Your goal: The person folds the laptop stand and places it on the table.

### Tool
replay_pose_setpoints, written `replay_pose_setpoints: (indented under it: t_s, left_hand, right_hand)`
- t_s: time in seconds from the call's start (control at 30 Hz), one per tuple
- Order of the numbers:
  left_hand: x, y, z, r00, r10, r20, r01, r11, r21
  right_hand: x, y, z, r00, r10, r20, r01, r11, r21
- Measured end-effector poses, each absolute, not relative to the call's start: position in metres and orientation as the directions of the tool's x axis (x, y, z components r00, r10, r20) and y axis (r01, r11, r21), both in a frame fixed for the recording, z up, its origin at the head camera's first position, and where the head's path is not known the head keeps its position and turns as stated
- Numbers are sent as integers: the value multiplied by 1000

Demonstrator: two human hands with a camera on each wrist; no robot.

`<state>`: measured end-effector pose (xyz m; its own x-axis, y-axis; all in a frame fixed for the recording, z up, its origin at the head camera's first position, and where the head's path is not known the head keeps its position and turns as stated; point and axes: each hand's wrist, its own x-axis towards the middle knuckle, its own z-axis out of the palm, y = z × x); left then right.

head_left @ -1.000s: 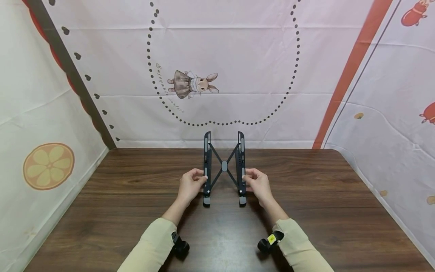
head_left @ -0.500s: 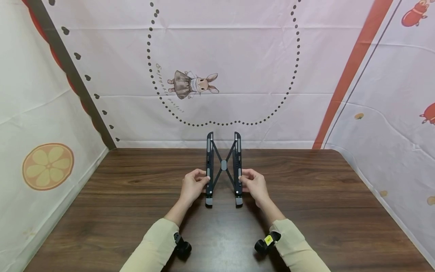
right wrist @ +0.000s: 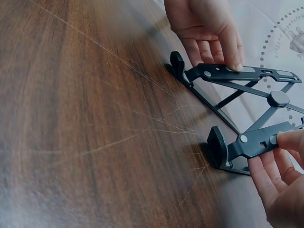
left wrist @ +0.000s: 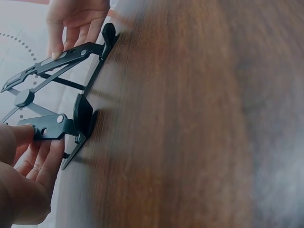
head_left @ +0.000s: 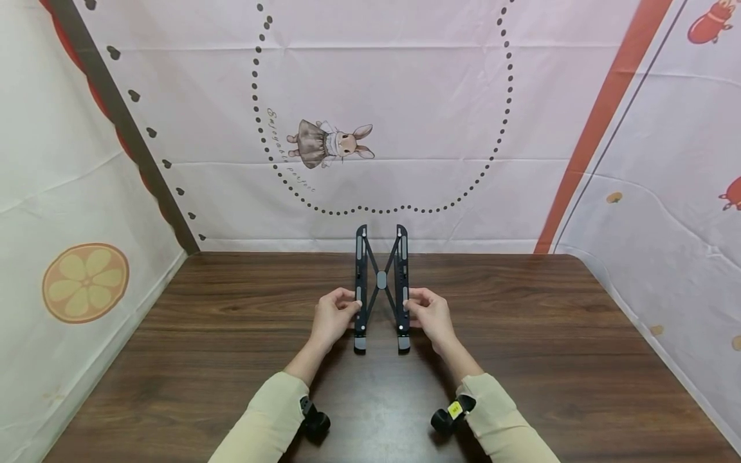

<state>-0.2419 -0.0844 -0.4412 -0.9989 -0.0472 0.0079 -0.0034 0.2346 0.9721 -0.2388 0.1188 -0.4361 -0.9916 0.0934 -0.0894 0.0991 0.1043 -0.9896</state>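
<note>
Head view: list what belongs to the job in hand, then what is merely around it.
Part of the job:
black folding stand
left hand, gripping one side of it
right hand, gripping the other side

Merely around it:
wooden table, beneath the stand
printed cloth backdrop
left wrist camera
right wrist camera

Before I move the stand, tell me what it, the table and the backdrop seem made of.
Stand: probably metal, satin black, going by its thin straight bars; hard plastic is possible.
Table: wood or wood-look laminate, semi-gloss; streaky brown grain, soft glare.
Backdrop: likely thin cloth, matte, judging by creases and ripples; plastic sheeting possible.
</note>
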Motion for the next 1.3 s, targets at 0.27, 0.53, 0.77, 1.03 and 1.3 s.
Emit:
replay_pose_setpoints:
  t_s: [0.27, 0.53, 0.77, 1.03, 1.3]
  left_hand:
    - [-240, -82, -440, -999, -44, 5, -5, 227, 974]
    - [-240, -79, -441, -999, -43, 2, -7, 218, 976]
    - [-241, -76, -444, -1000, -28, 9, 3, 222, 975]
    - [-240, -71, -443, -1000, -20, 15, 10, 221, 975]
    - [-240, -66, -443, -1000, -9, 24, 22, 206, 978]
  right_hand:
    - [-238, 117, -437, -991, 90, -94, 104, 104, -989]
    - [-236, 114, -435, -991, 90, -97, 105, 96, -990]
    - [-235, 113, -433, -992, 78, -97, 105, 103, -989]
    - [-234, 110, -435, -993, 76, -85, 93, 110, -989]
    - [-234, 107, -435, -995, 68, -73, 81, 118, -990]
